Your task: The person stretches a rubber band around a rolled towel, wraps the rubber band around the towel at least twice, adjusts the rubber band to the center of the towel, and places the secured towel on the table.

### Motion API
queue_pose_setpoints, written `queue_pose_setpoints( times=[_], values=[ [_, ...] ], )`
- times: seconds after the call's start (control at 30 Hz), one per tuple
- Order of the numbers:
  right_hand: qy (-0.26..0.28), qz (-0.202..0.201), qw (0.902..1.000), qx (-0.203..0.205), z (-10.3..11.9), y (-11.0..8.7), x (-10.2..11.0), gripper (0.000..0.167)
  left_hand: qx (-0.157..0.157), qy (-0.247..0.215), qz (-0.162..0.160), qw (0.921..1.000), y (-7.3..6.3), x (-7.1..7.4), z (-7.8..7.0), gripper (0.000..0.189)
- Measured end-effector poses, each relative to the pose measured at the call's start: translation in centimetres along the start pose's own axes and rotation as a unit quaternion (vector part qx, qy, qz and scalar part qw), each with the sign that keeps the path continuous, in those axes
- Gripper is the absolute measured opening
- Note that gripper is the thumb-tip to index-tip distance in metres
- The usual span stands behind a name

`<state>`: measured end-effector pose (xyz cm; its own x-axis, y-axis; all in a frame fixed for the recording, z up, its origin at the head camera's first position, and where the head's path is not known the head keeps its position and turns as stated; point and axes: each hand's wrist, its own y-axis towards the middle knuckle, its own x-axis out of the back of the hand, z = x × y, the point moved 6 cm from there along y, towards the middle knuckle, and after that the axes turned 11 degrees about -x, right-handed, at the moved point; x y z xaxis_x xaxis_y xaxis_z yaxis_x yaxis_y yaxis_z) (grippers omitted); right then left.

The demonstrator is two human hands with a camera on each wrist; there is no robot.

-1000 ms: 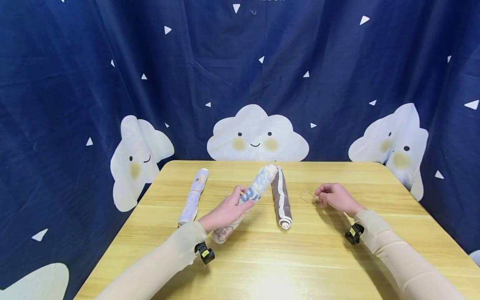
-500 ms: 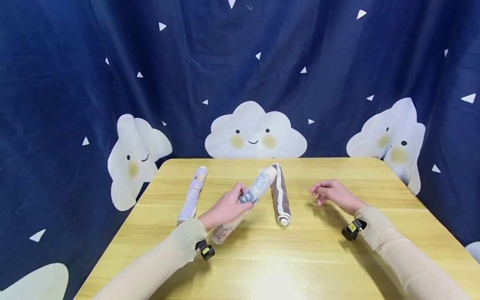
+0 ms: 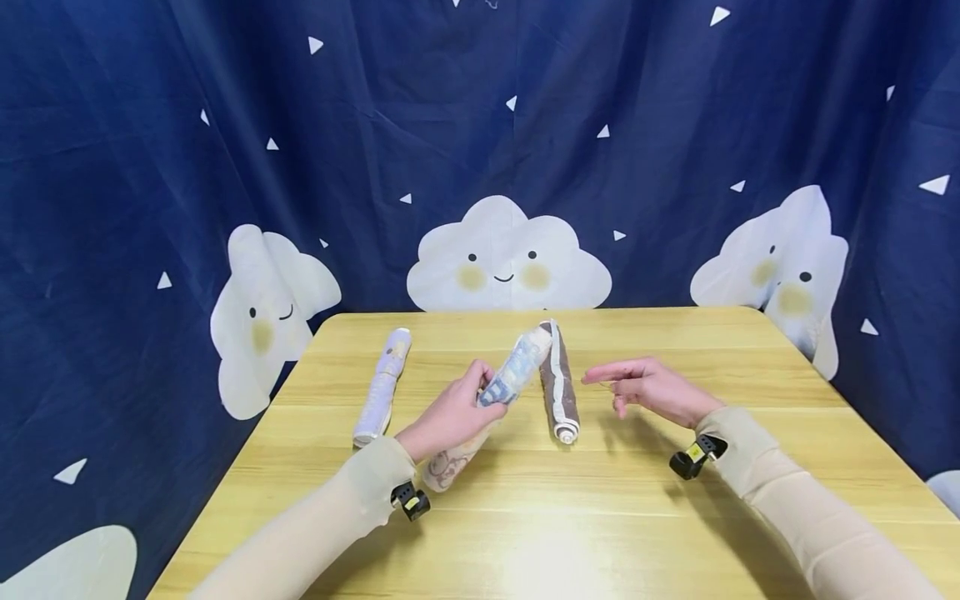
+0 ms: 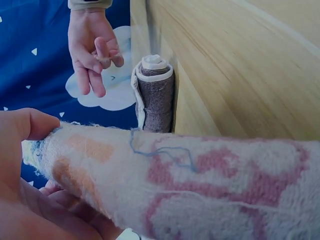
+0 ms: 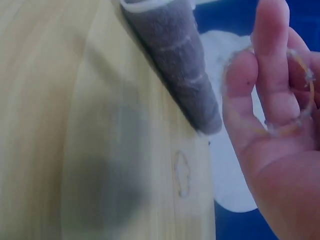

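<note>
- Closest in: your left hand (image 3: 450,417) has thumb and fingers wrapped round the patterned roll (image 3: 517,371), slanting over the table (image 3: 622,508), far end by the brown one.
- Looks like fluffy towelling, so I'd guess light, soft, squashy, not slippery, hard to break. Round the middle, where you've got it, seems right; squeeze too hard and it'd probably dent or loosen.
- Watch the blue thread (image 4: 172,148) lying on it, easy to snag.
- Your right hand (image 3: 656,392) has its fingers spread, with a thin band (image 5: 312,92) looped about them. Probably stretchy and near weightless; can't see a firm pinch, so it might slip.
- Purple roll (image 3: 382,387) lies off to your left, well out of the way.
- Brown roll (image 3: 558,392) sits between your hands, so it's the main obstacle. Can't tell if the far ends touch.
- Way back, just the blue curtain (image 3: 360,125).
</note>
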<state>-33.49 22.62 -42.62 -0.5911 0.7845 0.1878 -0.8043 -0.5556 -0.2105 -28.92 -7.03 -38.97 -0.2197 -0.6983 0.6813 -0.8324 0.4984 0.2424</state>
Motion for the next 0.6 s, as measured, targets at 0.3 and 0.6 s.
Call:
queue_pose_setpoints(
  times=[0.3, 0.6],
  values=[
    [0.006, 0.026, 0.999, -0.037, -0.1, 0.6, -2.1, 0.041, 0.0, -0.001, 0.001, 1.0, -0.3, 0.1, 0.1, 0.031],
    [0.004, 0.013, 0.9988, -0.046, -1.1, 1.1, -2.5, 0.036, -0.001, -0.009, -0.001, 1.0, -0.4, -0.1, 0.4, 0.031]
  ],
)
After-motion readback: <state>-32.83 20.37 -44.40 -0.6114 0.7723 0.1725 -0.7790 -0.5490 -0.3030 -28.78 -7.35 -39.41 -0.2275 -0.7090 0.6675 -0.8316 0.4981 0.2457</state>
